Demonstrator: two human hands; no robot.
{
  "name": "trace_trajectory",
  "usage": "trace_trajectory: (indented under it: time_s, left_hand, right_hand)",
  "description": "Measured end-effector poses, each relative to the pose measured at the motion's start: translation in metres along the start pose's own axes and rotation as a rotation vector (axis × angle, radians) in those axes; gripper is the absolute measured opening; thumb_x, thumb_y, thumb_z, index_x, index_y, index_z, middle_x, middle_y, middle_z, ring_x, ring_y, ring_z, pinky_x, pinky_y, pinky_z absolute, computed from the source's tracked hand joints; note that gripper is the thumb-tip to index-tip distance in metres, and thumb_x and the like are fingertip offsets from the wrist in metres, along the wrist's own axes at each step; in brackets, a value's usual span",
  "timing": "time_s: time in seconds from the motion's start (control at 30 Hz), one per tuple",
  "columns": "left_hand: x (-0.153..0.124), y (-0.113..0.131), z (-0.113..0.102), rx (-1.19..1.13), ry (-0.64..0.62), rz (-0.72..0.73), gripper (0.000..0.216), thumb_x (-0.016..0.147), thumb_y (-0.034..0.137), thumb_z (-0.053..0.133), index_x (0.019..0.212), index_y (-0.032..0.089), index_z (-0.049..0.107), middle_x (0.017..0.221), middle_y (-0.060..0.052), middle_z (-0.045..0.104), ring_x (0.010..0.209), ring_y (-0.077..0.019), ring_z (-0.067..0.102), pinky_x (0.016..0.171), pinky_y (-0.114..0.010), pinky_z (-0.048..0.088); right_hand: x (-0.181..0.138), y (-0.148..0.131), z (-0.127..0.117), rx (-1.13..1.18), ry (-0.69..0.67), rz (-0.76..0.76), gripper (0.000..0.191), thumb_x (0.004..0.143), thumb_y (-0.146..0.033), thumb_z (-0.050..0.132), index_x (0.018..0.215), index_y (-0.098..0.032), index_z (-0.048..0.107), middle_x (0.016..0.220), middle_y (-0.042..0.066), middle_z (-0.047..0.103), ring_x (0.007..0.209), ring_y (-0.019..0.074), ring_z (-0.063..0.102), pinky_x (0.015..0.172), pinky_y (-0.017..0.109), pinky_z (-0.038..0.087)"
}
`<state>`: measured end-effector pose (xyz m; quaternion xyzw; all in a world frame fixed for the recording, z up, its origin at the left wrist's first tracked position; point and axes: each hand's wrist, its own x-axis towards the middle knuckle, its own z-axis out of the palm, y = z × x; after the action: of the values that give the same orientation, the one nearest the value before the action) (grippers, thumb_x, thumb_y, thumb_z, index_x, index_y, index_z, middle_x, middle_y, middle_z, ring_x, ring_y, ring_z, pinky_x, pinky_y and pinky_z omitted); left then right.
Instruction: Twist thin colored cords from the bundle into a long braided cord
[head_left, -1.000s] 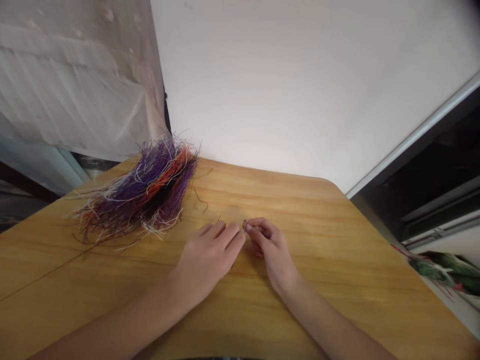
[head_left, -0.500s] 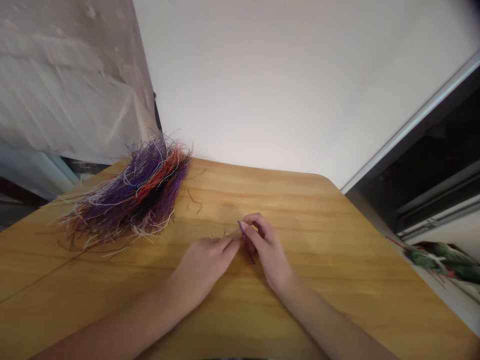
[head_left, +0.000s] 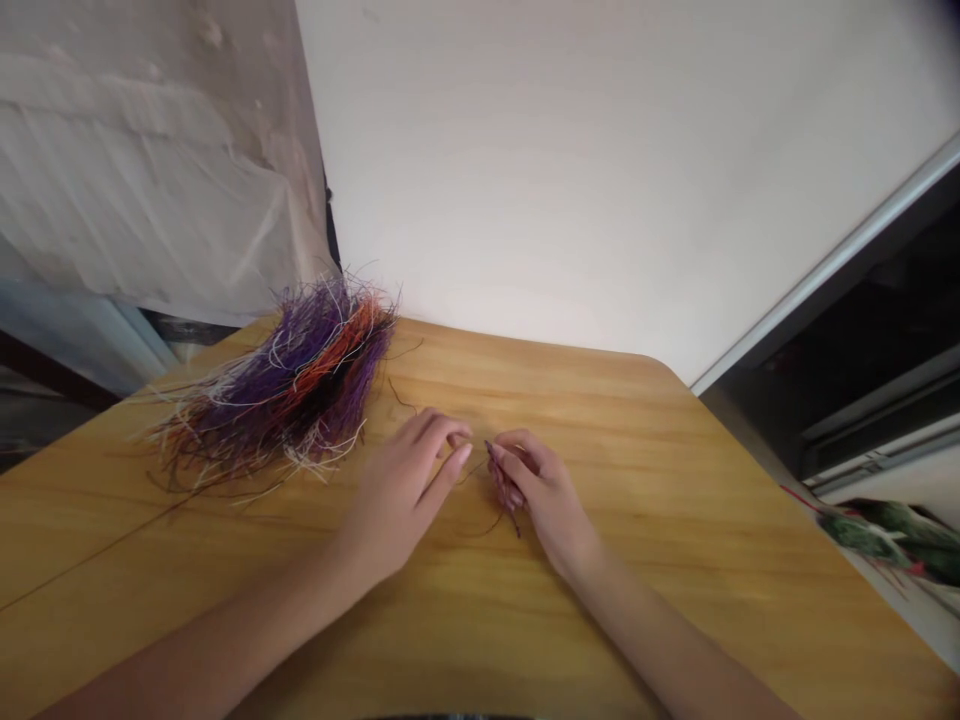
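My right hand rests on the wooden table with its fingers pinched round a few thin dark strands that trail down toward me. My left hand lies just to its left, fingers stretched out and slightly curled, fingertips close to the strands but not gripping them. A loose pile of purple, orange, black and white strands lies at the table's back left, an arm's reach from my left hand.
A white wall stands right behind the table. Crumpled translucent plastic sheeting hangs at the left. The table's right edge drops to a dark window frame and a green and red patterned thing.
My left hand has let go of the pinch point and spread its fingers, sliding a little to the left. More of the dark strands now hangs below my right fingers.
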<state>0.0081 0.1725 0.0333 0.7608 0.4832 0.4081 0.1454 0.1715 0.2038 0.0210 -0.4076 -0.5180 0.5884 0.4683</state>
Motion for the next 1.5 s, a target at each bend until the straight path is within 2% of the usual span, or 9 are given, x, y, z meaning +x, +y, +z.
trace_trajectory:
  time_s: [0.1, 0.27, 0.47, 0.67, 0.87, 1.03, 1.27, 1.4, 1.5]
  left_hand:
    - [0.003, -0.012, 0.009, -0.216, -0.167, -0.204, 0.021, 0.095, 0.033, 0.04, 0.089, 0.019, 0.054, 0.088, -0.003, 0.056, 0.086, -0.0198, 0.053, 0.079, -0.033, 0.04]
    - [0.001, -0.012, 0.016, -0.327, -0.262, -0.199, 0.024, 0.095, 0.032, 0.039, 0.077, 0.02, 0.051, 0.08, 0.0, 0.053, 0.082, -0.0176, 0.052, 0.078, -0.029, 0.039]
    - [0.008, -0.011, 0.005, -0.368, -0.225, -0.252, 0.027, 0.093, 0.033, 0.036, 0.071, 0.02, 0.045, 0.075, 0.001, 0.045, 0.077, -0.017, 0.047, 0.074, -0.028, 0.034]
    - [0.009, -0.014, 0.002, -0.343, -0.201, -0.294, 0.028, 0.093, 0.037, 0.038, 0.072, 0.02, 0.048, 0.075, 0.002, 0.046, 0.076, -0.0175, 0.047, 0.072, -0.029, 0.033]
    - [0.009, -0.015, 0.004, -0.434, -0.201, -0.284, 0.015, 0.09, 0.032, 0.049, 0.101, 0.023, 0.054, 0.097, 0.001, 0.058, 0.092, -0.0168, 0.053, 0.081, -0.027, 0.038]
    - [0.009, -0.01, 0.0, -0.37, -0.081, -0.244, 0.017, 0.09, 0.031, 0.05, 0.081, 0.02, 0.06, 0.075, 0.002, 0.058, 0.076, -0.0154, 0.054, 0.073, -0.025, 0.039]
    - [0.012, -0.018, -0.001, -0.708, 0.08, -0.44, 0.032, 0.086, 0.042, 0.054, 0.069, 0.017, 0.064, 0.064, -0.001, 0.062, 0.062, -0.0151, 0.056, 0.062, -0.025, 0.043]
    - [0.013, -0.026, -0.001, -0.879, 0.083, -0.567, 0.036, 0.086, 0.045, 0.055, 0.065, 0.016, 0.063, 0.06, 0.0, 0.059, 0.055, -0.0117, 0.051, 0.053, -0.023, 0.039]
    - [0.014, -0.029, 0.0, -0.934, 0.012, -0.618, 0.044, 0.086, 0.051, 0.049, 0.066, 0.015, 0.063, 0.059, -0.002, 0.057, 0.053, -0.0122, 0.051, 0.051, -0.023, 0.04]
  right_hand:
    - [-0.004, 0.0, 0.005, -0.008, -0.027, -0.003, 0.018, 0.079, -0.034, 0.064, 0.079, -0.018, 0.054, 0.053, -0.007, 0.047, 0.044, 0.0067, 0.036, 0.044, 0.022, 0.029]
    - [-0.005, 0.002, 0.002, 0.015, -0.077, 0.029, 0.018, 0.079, -0.035, 0.064, 0.081, -0.018, 0.057, 0.055, -0.006, 0.048, 0.047, 0.0075, 0.038, 0.047, 0.023, 0.03]
    - [-0.003, -0.003, -0.006, 0.048, -0.129, 0.035, 0.026, 0.074, -0.031, 0.069, 0.096, -0.019, 0.063, 0.067, -0.003, 0.055, 0.054, 0.0088, 0.044, 0.052, 0.025, 0.035]
    - [-0.002, -0.009, -0.009, -0.028, -0.147, -0.067, 0.024, 0.077, -0.027, 0.067, 0.099, -0.022, 0.058, 0.067, -0.006, 0.05, 0.054, 0.0088, 0.045, 0.053, 0.025, 0.036]
    - [-0.002, -0.008, -0.007, -0.066, -0.249, -0.09, 0.025, 0.079, -0.027, 0.065, 0.101, -0.022, 0.054, 0.067, -0.006, 0.05, 0.053, 0.0087, 0.044, 0.049, 0.024, 0.036]
    - [-0.003, -0.008, -0.005, -0.05, -0.305, -0.088, 0.022, 0.08, -0.024, 0.064, 0.099, -0.022, 0.053, 0.07, -0.004, 0.053, 0.055, 0.0092, 0.045, 0.052, 0.025, 0.038]
    - [-0.007, -0.011, -0.002, -0.028, -0.332, -0.066, 0.023, 0.079, -0.022, 0.064, 0.097, -0.022, 0.05, 0.07, -0.006, 0.051, 0.055, 0.0085, 0.046, 0.053, 0.024, 0.038]
    - [-0.01, -0.012, 0.001, -0.015, -0.346, -0.028, 0.024, 0.079, -0.023, 0.065, 0.097, -0.023, 0.048, 0.07, -0.006, 0.051, 0.055, 0.0084, 0.046, 0.052, 0.024, 0.037]
    - [-0.011, -0.012, 0.002, -0.019, -0.324, -0.035, 0.025, 0.08, -0.024, 0.064, 0.099, -0.024, 0.047, 0.07, -0.006, 0.051, 0.056, 0.0091, 0.046, 0.053, 0.024, 0.036]
